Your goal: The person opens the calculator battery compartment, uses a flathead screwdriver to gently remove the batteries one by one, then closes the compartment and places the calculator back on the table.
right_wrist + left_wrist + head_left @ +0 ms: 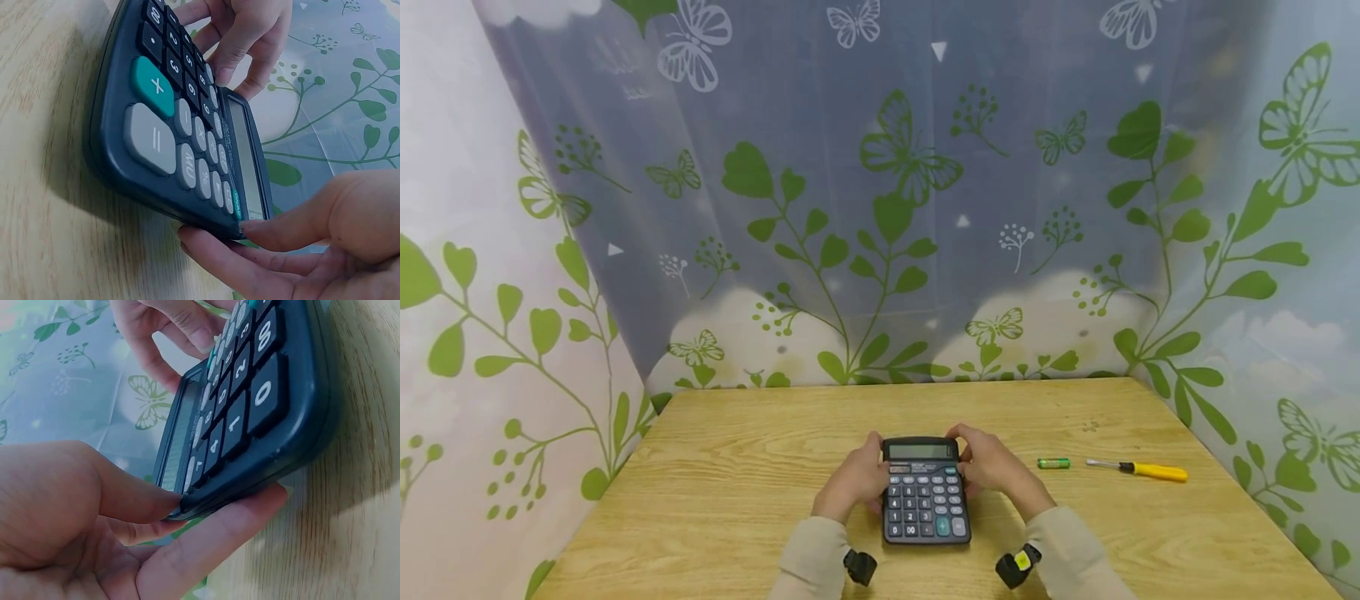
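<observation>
A black desk calculator faces up with its screen end away from me, between both hands. Its left edge is pinched by my left hand, thumb on top and fingers beneath, as the left wrist view shows. My right hand grips the opposite edge near the screen in the same manner. In the right wrist view the calculator appears raised off the wood, with a shadow under it. The screen shows no clear digits. Its underside is hidden.
On the wooden table, a green battery lies to the right of my right hand. Farther right is a screwdriver with a yellow handle, its tip toward the battery. A patterned curtain hangs behind the table.
</observation>
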Demonstrator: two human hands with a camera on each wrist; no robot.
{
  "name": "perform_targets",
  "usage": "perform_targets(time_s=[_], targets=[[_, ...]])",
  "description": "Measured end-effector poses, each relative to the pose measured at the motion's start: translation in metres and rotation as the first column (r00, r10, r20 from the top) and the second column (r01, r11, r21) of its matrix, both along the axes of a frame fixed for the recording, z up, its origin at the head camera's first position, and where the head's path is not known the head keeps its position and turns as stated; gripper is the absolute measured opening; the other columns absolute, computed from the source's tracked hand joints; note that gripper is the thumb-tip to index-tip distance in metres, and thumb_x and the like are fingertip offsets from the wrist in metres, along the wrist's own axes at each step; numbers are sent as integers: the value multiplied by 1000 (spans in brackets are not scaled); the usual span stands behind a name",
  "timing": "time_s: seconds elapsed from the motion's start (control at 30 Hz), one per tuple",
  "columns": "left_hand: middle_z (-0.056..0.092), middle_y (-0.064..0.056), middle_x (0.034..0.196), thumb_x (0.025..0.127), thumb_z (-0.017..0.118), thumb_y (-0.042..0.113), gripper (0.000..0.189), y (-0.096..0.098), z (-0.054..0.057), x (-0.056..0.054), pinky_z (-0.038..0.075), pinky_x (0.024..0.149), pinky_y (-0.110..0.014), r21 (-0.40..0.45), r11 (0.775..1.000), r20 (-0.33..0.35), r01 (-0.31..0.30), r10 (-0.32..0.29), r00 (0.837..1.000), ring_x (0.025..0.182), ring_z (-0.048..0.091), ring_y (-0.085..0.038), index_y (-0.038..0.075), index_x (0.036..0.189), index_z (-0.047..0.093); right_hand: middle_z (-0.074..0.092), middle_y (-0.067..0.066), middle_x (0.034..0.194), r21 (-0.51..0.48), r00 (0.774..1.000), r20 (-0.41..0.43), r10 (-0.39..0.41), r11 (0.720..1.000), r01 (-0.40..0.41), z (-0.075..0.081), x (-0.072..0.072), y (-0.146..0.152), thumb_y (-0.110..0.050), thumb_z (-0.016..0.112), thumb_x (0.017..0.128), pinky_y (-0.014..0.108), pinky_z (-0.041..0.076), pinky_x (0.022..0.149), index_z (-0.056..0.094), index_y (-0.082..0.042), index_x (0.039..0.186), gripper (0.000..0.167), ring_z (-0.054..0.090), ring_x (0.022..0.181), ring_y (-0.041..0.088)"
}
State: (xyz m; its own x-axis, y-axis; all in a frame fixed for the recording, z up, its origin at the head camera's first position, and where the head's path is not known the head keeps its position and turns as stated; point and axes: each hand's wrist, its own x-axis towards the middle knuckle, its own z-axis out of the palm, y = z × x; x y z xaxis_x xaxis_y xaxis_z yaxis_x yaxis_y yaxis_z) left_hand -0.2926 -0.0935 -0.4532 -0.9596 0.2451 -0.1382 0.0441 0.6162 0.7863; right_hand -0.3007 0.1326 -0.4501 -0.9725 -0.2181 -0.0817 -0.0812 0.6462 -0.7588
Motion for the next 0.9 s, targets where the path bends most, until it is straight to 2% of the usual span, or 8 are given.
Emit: perform_targets(time_s=[0.2, 0.4, 0.63, 0.9], targets=[[66, -26, 100, 108, 49, 8, 34, -1, 1, 0, 62, 52, -41, -24, 1000, 12, 21, -21, 1000, 58, 68, -26, 7, 141, 44, 63, 16, 87, 5, 1000, 12, 1, 1000, -1, 0, 0, -2, 16, 56, 95, 37, 64, 54, 60, -1, 129, 38, 69, 64, 26], [66, -27, 102, 108, 50, 8, 32, -2, 0, 0, 63, 53, -41, -3, 1000, 26, 17, -17, 1000, 61, 70, -27, 8, 140, 43, 64, 17, 94, 4, 1000, 4, -19, 1000, 19, -2, 0, -3, 14, 57, 95, 37, 65, 57, 59, 0, 131, 38, 69, 70, 24], [66, -30, 107, 108, 50, 6, 29, -3, -2, 0, 62, 51, -40, 16, 1000, -12, -7, 7, 1000, 63, 69, -26, 9, 136, 43, 66, 20, 102, -66, 999, -18, -48, 997, 47, -4, 0, -3, 14, 59, 94, 38, 66, 59, 59, 1, 130, 38, 70, 73, 23], [66, -30, 107, 107, 50, 5, 28, -3, -2, -2, 62, 49, -39, 20, 1000, -26, -17, 17, 1000, 62, 69, -26, 10, 134, 45, 66, 20, 97, -18, 1000, 14, -12, 1000, 13, -10, -6, -1, 9, 57, 99, 37, 65, 56, 55, -1, 139, 42, 70, 69, 24]])
